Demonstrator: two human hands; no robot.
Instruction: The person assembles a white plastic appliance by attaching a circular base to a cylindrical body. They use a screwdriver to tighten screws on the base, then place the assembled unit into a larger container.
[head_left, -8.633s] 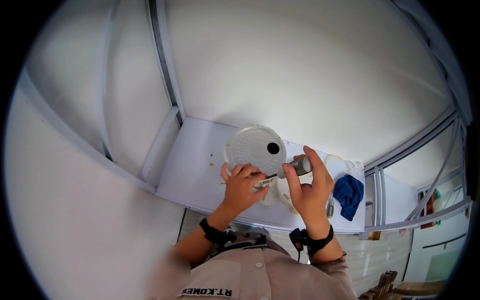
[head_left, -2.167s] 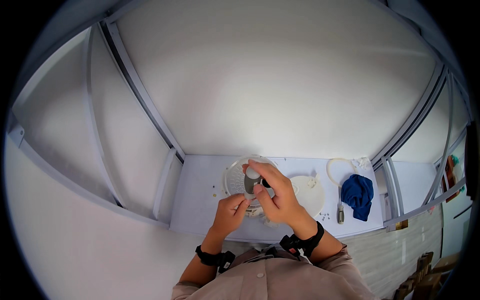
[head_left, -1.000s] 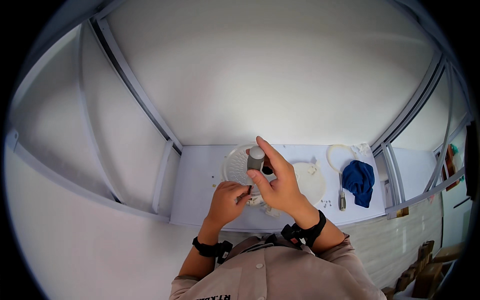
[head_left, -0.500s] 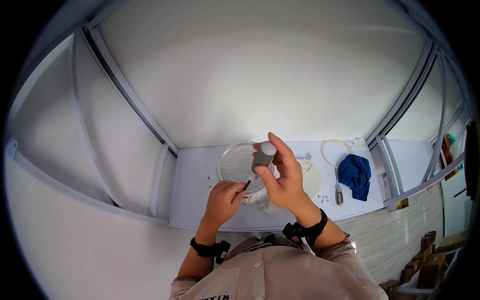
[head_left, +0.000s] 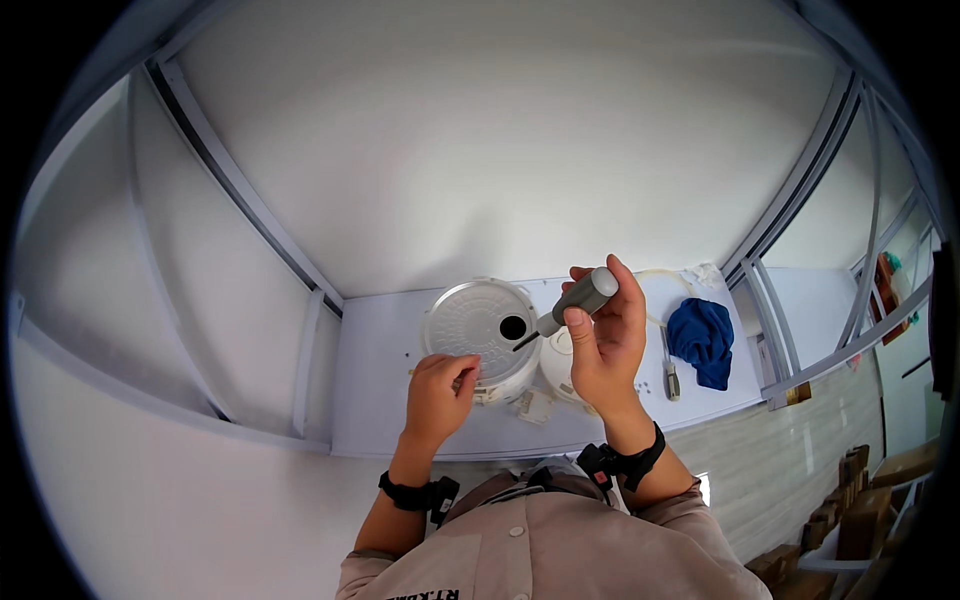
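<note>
My right hand (head_left: 612, 365) is wrapped round a screwdriver (head_left: 588, 296) with a grey handle and a light rounded end. Its dark shaft slants down to the left, the tip in front of a round white appliance housing (head_left: 455, 312); whether they touch I cannot tell. That housing has a ribbed, pale top and a round black opening (head_left: 513, 327). At its near left edge is my left hand (head_left: 440, 400), thumb and fingertips pinched together. Anything between those fingertips is too small or hidden to make out.
Right of the housing lies a white round part (head_left: 562, 370), with a small white piece (head_left: 536, 406) in front. Farther right are a second screwdriver (head_left: 672, 385), a blue cloth (head_left: 702, 342) and tiny loose bits (head_left: 642, 388). Metal frame posts (head_left: 318, 365) flank the white table (head_left: 375, 400).
My right hand has moved right with the screwdriver, its shaft coming away from my left fingers. The left hand has shifted slightly left, and the black opening has come into sight.
</note>
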